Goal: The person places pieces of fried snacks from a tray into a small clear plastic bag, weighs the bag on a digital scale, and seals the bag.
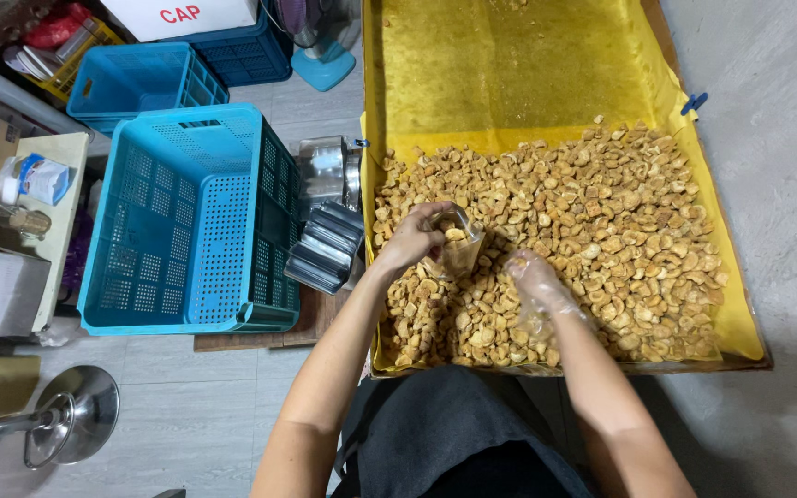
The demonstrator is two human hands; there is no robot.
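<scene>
Two hands work over the yellow-lined tray [694,231] of golden crackers [601,240]: the left hand [412,242] grips a small clear bag [458,249] above the heap's near-left part, while the gloved right hand [532,277], fingers curled, rests on crackers beside it.

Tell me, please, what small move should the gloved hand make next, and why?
Probably the right hand, in a thin clear glove, should scoop a few fried snack pieces and drop them into the small clear bag. The left hand holds that bag with its mouth up, only partly filled, while the right hand rests on the pile in the yellow-lined tray.
</scene>
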